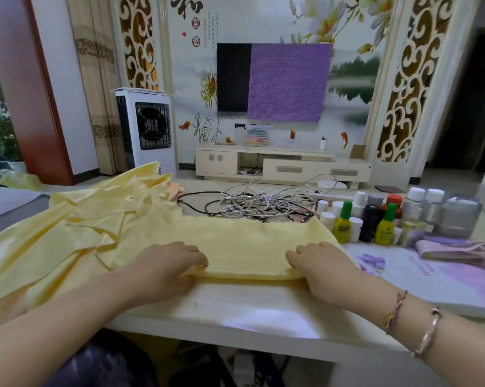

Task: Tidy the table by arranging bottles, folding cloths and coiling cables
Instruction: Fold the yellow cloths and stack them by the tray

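Observation:
A large pale yellow cloth is spread over the white table, bunched and crumpled toward the left. My left hand and my right hand both grip its near folded edge, fingers curled over the top and thumbs under the fold. Behind the cloth a tangle of white and black cables lies in a heap. A cluster of small bottles, some yellow with green caps, some white-capped, stands at the right.
A folded pink and purple cloth lies on a floral mat at the right, beside a silver jar. An orange cloth peeks out behind the yellow one. Beyond the table are a TV cabinet and an air cooler.

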`<state>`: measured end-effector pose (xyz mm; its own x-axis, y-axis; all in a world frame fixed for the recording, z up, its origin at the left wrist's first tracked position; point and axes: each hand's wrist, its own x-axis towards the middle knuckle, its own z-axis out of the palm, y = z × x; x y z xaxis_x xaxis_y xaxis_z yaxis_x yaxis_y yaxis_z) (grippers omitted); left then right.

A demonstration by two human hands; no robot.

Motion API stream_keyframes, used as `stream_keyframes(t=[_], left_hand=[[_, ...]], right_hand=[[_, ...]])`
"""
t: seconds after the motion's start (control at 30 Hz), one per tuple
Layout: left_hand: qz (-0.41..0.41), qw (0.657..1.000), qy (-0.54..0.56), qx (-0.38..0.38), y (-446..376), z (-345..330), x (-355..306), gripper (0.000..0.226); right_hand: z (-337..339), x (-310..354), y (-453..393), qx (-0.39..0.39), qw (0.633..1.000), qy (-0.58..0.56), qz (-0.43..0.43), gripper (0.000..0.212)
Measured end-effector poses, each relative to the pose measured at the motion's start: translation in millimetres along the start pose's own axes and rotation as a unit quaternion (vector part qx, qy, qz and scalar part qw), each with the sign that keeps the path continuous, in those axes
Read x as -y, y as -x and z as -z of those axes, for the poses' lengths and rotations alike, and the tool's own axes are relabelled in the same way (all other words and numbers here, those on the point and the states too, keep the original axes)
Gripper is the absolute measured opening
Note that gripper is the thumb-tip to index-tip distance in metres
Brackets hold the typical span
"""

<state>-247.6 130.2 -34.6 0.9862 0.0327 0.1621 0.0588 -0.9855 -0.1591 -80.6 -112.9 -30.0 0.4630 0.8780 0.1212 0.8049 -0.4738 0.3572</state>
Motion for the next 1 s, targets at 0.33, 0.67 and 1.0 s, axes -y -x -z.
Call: stream_keyframes(t=[0.33, 0.67, 1.0], left_hand=[[0.129, 0.990, 0.009, -0.049, -2, 27, 17, 0.014], [0.172, 0.983, 0.055, 0.038, -11, 15, 34, 0.011], [0.241, 0.970, 0.014, -0.016, -25, -13, 37, 0.005]], right_hand=[[35, -36, -6, 0.030, 0.943, -0.326, -0.061, 0.021], [17, -38, -29, 0.091, 0.964, -0.227, -0.103, 0.007], [-16, -36, -55, -0.002, 0.981, -0.154, -0.116, 0.002]])
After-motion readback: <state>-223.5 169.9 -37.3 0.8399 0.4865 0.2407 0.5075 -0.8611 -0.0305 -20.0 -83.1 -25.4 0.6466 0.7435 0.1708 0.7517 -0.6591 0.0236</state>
